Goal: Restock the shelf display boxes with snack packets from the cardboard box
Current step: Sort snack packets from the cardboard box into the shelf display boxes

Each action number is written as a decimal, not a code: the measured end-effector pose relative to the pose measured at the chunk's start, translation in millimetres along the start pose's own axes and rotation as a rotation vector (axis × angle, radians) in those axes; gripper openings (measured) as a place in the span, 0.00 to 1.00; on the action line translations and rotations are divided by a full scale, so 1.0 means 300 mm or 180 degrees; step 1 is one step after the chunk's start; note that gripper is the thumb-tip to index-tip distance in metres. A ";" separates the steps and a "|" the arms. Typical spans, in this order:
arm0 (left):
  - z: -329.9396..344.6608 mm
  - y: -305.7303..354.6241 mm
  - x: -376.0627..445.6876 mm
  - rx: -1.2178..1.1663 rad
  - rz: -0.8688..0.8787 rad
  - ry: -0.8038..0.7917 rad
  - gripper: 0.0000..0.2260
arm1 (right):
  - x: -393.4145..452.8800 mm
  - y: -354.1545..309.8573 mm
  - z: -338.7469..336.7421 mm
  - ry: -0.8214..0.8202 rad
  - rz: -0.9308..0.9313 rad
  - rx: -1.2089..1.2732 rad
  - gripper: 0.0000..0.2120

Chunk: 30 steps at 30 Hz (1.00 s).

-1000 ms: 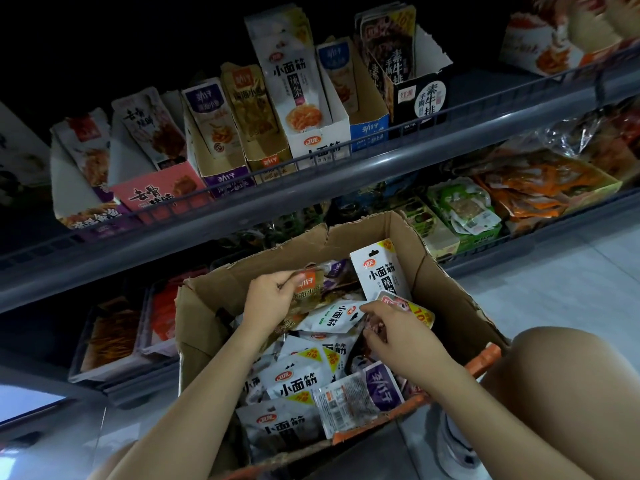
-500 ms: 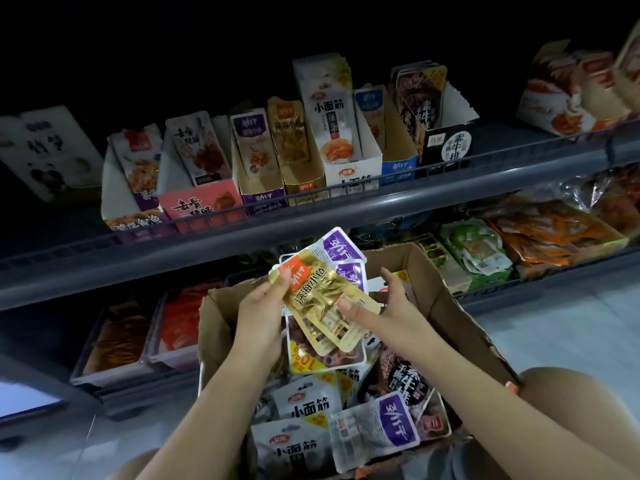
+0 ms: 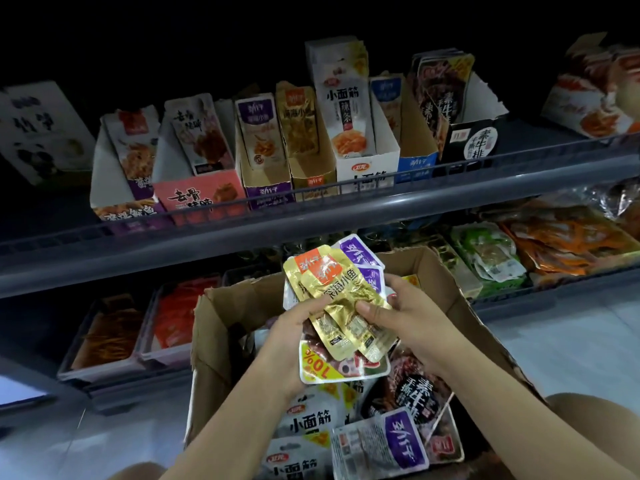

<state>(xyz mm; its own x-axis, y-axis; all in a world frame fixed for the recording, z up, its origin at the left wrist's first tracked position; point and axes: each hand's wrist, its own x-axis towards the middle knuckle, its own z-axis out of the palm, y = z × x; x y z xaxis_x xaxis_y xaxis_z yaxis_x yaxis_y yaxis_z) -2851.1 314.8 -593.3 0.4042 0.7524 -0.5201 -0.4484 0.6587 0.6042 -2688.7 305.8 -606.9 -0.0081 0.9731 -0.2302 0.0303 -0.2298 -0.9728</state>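
Head view: left hand (image 3: 294,336) and right hand (image 3: 412,313) both gripping one bunch of packets (image 3: 341,299) above the box (image 3: 221,327). Gold packets on top of the bunch, purple ones behind, a white one with red print at the bottom. More packets (image 3: 374,434) lying loose inside the box, under the hands. Display boxes (image 3: 360,133) standing in a row along the front edge of the shelf (image 3: 311,216), just above the box.
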 end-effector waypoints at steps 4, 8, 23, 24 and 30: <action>-0.019 -0.011 0.010 0.0215 0.0257 0.0093 0.22 | -0.009 -0.010 -0.024 0.0437 -0.0200 -0.0486 0.11; -0.030 -0.013 0.018 0.0538 0.0434 0.0450 0.27 | -0.012 0.002 -0.043 0.0639 -0.0185 -0.0279 0.06; -0.026 -0.020 0.014 0.0832 0.0944 0.0592 0.36 | -0.027 -0.020 -0.028 0.0785 -0.0365 0.0715 0.04; -0.020 -0.022 0.011 0.0868 0.0979 0.0510 0.30 | -0.032 -0.017 -0.017 0.0782 -0.0392 0.0612 0.04; -0.015 -0.047 0.006 0.1219 0.1238 0.0198 0.14 | -0.038 -0.011 0.005 0.0685 -0.0307 0.0291 0.07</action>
<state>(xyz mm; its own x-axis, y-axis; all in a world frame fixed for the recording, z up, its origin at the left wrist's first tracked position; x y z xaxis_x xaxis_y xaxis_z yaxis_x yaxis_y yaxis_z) -2847.8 306.9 -605.5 0.2136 0.9464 -0.2423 -0.2284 0.2895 0.9295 -2690.2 295.5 -601.0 0.2068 0.9691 -0.1345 -0.0509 -0.1267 -0.9906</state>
